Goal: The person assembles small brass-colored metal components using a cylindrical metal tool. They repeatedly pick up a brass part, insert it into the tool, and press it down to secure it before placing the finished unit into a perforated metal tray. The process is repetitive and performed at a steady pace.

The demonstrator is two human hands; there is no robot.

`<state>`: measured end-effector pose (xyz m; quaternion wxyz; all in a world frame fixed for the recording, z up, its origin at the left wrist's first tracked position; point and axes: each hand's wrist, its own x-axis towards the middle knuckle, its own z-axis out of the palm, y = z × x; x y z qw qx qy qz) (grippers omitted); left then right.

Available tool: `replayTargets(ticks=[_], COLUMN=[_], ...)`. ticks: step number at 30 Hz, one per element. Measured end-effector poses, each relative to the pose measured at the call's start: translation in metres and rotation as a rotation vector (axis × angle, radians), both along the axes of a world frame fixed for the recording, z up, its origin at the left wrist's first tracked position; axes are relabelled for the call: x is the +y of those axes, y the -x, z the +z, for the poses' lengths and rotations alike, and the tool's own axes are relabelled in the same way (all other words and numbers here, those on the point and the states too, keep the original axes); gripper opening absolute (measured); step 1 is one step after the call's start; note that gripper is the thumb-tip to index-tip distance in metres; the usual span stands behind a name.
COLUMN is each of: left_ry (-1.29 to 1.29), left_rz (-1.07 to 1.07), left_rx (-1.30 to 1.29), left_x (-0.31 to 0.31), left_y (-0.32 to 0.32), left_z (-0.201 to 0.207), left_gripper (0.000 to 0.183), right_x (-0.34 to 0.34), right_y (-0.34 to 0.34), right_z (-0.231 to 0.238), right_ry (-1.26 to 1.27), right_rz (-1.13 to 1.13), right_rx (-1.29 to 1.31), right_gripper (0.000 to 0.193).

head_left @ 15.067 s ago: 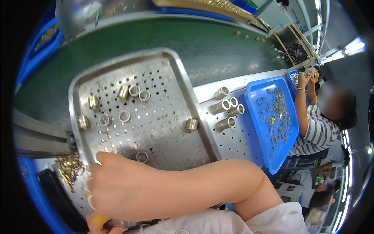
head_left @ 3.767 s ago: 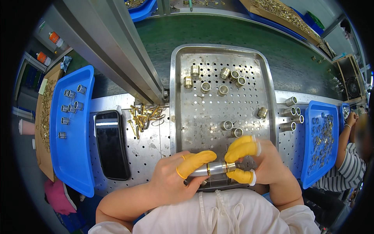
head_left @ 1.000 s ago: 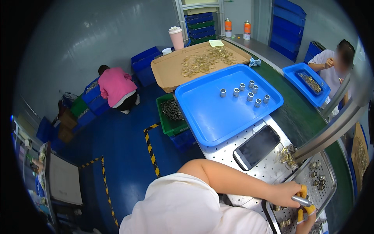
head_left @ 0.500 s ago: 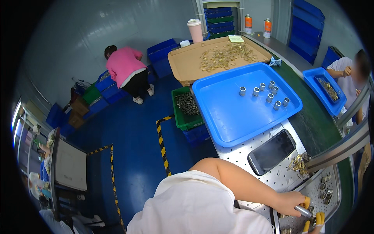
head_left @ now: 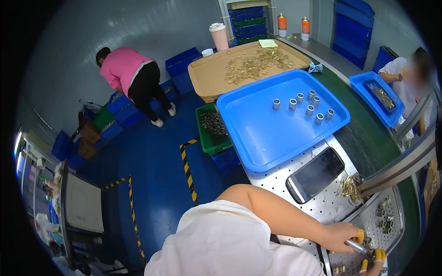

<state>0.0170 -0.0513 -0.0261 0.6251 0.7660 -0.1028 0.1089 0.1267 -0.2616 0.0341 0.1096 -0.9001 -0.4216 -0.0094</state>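
I see the left hand clamped on a silver cylinder toward the metal tray's near edge; whether the right hand grips its end, I can't tell.

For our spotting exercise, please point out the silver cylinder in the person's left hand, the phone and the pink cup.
Silver cylinder (head_left: pixel 356 246): head view, on its exposed side.
Phone (head_left: pixel 316 175): head view, on its dark screen.
Pink cup (head_left: pixel 220 40): head view, on its side wall.
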Motion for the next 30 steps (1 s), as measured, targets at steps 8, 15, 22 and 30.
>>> replayTargets(ticks=[8, 15, 22, 30], left_ry=[-0.023, -0.042, -0.018, -0.034], left_rz=[-0.013, -0.002, -0.01, -0.001], left_rx=[0.016, -0.017, -0.001, -0.031], left_x=[0.002, 0.001, 0.001, 0.002], left_y=[0.001, -0.001, -0.003, -0.002], left_z=[0.002, -0.002, -0.003, -0.003], left_gripper=[0.028, 0.028, 0.03, 0.03], right_x=[-0.003, 0.006, 0.013, 0.005], right_y=[-0.005, 0.004, 0.011, 0.009], right_z=[-0.014, -0.013, -0.003, -0.008], right_ry=[-0.186, -0.271, -0.376, -0.431], right_rz=[0.034, 0.11, 0.171, 0.077], right_rx=[0.19, 0.21, 0.131, 0.129], right_gripper=[0.034, 0.028, 0.024, 0.019])
